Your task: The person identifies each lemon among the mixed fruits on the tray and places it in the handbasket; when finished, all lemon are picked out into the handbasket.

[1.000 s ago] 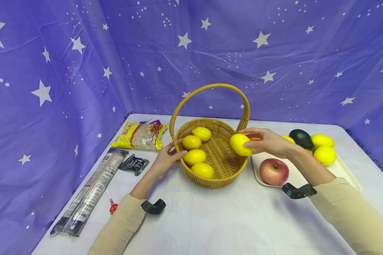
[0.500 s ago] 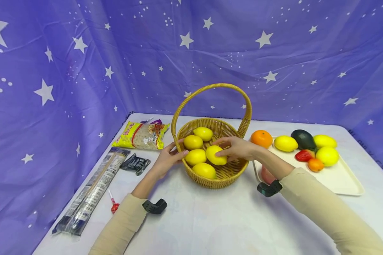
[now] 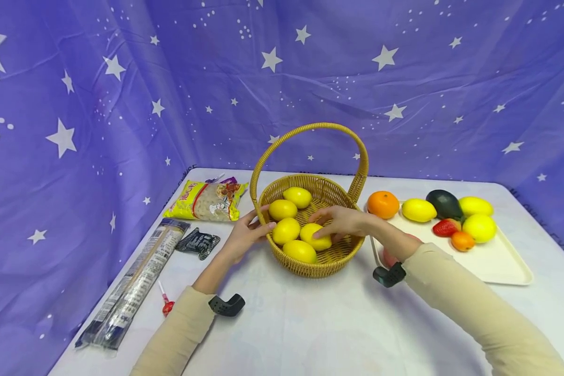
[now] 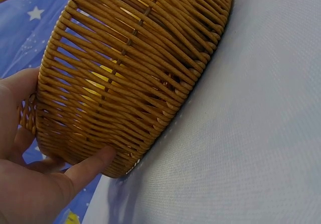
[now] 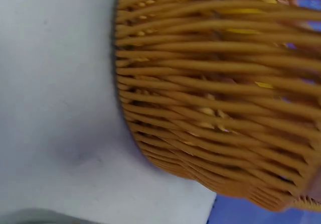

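A woven wicker basket [image 3: 317,269] with a tall hoop handle stands mid-table. My left hand [image 3: 244,237] grips its left rim, thumb over the edge; in the left wrist view fingers [image 4: 93,169] lie against the outer weave. Inside, several yellow lemons, such as the back lemon [image 3: 297,197] and the front lemon [image 3: 299,251], line the left side. My right hand [image 3: 345,222] reaches in over the right rim and holds another lemon [image 3: 317,241] low beside them, thumb across its top. The right wrist view mostly shows the basket wall [image 5: 215,88].
Right of the basket, a cream tray [image 3: 498,266] bears a lemon [image 3: 419,210], an avocado [image 3: 444,203], a strawberry [image 3: 446,227] and more fruit. An orange [image 3: 383,204] sits by its corner. On the left lie a yellow food bag [image 3: 209,201], long packets [image 3: 136,282] and a lollipop [image 3: 166,305].
My right hand has carried the lemon left from above the basket's right rim and down among the other lemons. The left hand keeps its place on the rim.
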`<control>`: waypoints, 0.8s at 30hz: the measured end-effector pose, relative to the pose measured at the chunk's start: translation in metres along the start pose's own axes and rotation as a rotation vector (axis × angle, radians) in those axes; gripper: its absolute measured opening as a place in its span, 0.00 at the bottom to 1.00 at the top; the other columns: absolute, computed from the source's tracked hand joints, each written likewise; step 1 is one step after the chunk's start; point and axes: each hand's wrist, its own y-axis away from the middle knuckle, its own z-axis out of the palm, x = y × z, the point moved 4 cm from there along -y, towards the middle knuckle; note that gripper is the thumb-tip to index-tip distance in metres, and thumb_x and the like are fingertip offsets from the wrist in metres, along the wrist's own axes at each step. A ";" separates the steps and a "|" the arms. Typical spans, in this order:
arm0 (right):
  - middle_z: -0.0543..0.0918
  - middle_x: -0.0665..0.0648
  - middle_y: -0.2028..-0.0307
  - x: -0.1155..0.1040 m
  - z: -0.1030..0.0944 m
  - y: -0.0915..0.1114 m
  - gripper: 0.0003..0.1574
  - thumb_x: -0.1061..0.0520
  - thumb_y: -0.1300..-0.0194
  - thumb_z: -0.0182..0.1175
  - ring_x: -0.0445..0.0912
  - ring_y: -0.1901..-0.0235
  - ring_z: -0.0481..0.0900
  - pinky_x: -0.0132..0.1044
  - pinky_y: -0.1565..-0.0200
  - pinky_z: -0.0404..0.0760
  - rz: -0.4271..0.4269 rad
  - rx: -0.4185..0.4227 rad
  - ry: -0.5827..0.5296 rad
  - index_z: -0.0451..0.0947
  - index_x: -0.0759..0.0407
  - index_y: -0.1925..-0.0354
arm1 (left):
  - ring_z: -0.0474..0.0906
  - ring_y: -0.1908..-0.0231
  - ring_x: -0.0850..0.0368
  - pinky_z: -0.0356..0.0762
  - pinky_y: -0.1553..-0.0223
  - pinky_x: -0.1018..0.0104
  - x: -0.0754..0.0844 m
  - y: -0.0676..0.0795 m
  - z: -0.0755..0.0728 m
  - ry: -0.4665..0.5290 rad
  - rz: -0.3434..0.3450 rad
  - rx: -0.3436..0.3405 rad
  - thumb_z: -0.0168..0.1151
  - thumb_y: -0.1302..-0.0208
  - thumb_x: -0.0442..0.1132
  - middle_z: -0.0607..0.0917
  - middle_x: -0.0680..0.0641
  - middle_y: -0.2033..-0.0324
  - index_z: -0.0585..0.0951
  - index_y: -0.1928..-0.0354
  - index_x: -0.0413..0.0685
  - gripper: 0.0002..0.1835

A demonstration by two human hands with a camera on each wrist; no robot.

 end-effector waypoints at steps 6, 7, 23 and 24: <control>0.67 0.66 0.35 -0.003 -0.023 0.018 0.35 0.58 0.35 0.65 0.59 0.38 0.69 0.48 0.42 0.76 -0.108 -0.074 0.003 0.66 0.63 0.33 | 0.65 0.35 0.42 0.80 0.49 0.60 0.000 0.001 0.000 -0.002 0.001 -0.004 0.62 0.32 0.37 0.63 0.37 0.31 0.63 0.28 0.45 0.33; 0.68 0.65 0.35 -0.004 -0.029 0.022 0.35 0.58 0.36 0.65 0.60 0.39 0.69 0.47 0.41 0.75 -0.123 -0.072 0.018 0.67 0.63 0.34 | 0.65 0.35 0.41 0.80 0.49 0.60 0.000 0.001 0.000 -0.002 0.002 -0.004 0.62 0.32 0.37 0.63 0.37 0.31 0.63 0.28 0.44 0.33; 0.69 0.69 0.36 0.045 -0.122 0.095 0.33 0.61 0.35 0.63 0.64 0.38 0.67 0.33 0.44 0.76 -0.204 0.138 0.088 0.65 0.68 0.35 | 0.68 0.37 0.42 0.80 0.50 0.61 0.004 0.003 0.002 0.008 -0.003 -0.005 0.60 0.32 0.36 0.63 0.36 0.31 0.62 0.28 0.45 0.32; 0.69 0.69 0.36 0.051 -0.128 0.099 0.33 0.61 0.35 0.62 0.62 0.38 0.68 0.31 0.45 0.76 -0.201 0.166 0.102 0.65 0.68 0.35 | 0.68 0.37 0.42 0.80 0.50 0.61 0.004 0.003 0.002 0.010 -0.003 -0.005 0.60 0.32 0.36 0.63 0.36 0.31 0.62 0.28 0.45 0.32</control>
